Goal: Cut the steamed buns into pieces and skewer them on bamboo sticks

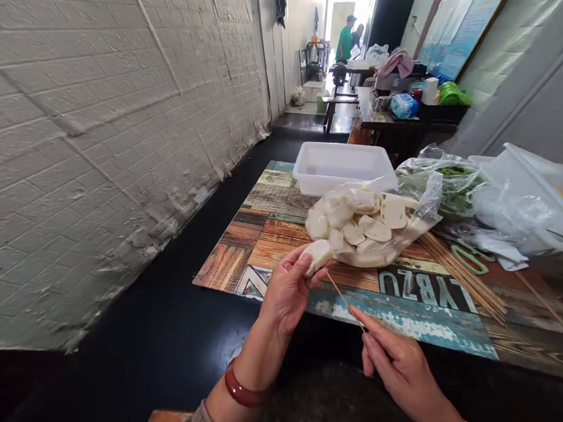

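My left hand (pixel 286 291) is closed round a pale slice (pixel 318 254) that looks like steamed bun, just over the table's near edge. A thin bamboo skewer (pixel 344 300) is pinched between the thumb and fingers of my right hand (pixel 395 360), lower and to the right. The skewer's far end reaches the slice near my left fingers; whether it has entered the slice, I cannot tell. Behind my left hand, a clear plastic bag (pixel 391 251) lies open with several similar slices (pixel 374 228) in it. More bamboo skewers (pixel 464 279) lie bundled to the right.
A translucent plastic box (pixel 342 164) stands on the patterned table (pixel 240 252) behind the slices. On the right are a bag of green leaves (pixel 459 182) and a white bin (pixel 545 183) with sticks in it. A white brick-pattern wall (pixel 105 156) runs along the left. People (pixel 345 42) stand near the far doorway.
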A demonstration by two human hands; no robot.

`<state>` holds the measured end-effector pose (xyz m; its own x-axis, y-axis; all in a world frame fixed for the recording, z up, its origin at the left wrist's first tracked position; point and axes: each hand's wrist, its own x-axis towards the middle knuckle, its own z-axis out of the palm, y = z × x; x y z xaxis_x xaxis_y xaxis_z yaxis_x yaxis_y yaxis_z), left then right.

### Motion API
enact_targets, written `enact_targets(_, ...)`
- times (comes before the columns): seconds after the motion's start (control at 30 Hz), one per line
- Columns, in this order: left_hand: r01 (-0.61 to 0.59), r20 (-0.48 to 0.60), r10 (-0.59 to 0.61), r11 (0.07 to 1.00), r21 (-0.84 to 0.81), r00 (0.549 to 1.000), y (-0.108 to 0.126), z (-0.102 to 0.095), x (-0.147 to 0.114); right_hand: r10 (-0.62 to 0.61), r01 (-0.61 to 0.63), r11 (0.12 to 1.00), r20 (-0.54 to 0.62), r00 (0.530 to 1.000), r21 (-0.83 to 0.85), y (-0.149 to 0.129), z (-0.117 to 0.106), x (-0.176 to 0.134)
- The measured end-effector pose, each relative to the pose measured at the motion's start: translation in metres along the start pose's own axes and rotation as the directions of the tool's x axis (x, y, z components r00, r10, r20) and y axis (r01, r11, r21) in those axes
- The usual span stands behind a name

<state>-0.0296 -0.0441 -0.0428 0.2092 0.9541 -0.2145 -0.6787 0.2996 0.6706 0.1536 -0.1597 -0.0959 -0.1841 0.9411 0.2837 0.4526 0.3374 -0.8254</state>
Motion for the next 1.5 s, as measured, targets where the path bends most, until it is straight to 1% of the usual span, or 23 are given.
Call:
enact_targets(0.3,0.005,-0.01,-0.005,1.0,0.009,1.0,-0.004,-0.002,0.001,-0.013,0.013,1.0,-0.021,1.0,-0.005,-0.003,0.0,0.002)
enact_targets(0.53,-0.02,-0.039,0.021,0.999,0.034,0.999,-0.008,-0.004,0.002,0.081,-0.08,0.997,0.021,0.997,-0.006,0.001,0.003,0.001)
enact_targets(0.7,-0.053,-0.055,0.057,0.996,0.068,0.997,-0.009,-0.006,0.002,0.073,-0.073,0.997,0.025,0.997,-0.011,0.002,0.002,0.0)
enact_targets(0.9,-0.06,-0.066,0.066,0.994,0.087,0.996,-0.01,-0.006,0.002,0.077,-0.077,0.997,0.044,0.996,-0.009,0.001,0.0,0.0)
enact_targets(1.17,-0.122,-0.045,0.131,0.979,0.164,0.99,-0.011,-0.005,-0.002,0.091,-0.091,0.996,0.033,0.995,0.003,0.003,0.002,0.0)
enact_targets(1.5,-0.139,0.015,0.139,0.968,0.208,0.99,-0.011,-0.002,-0.006,0.098,-0.098,0.995,0.02,0.995,0.023,0.007,0.004,-0.001)
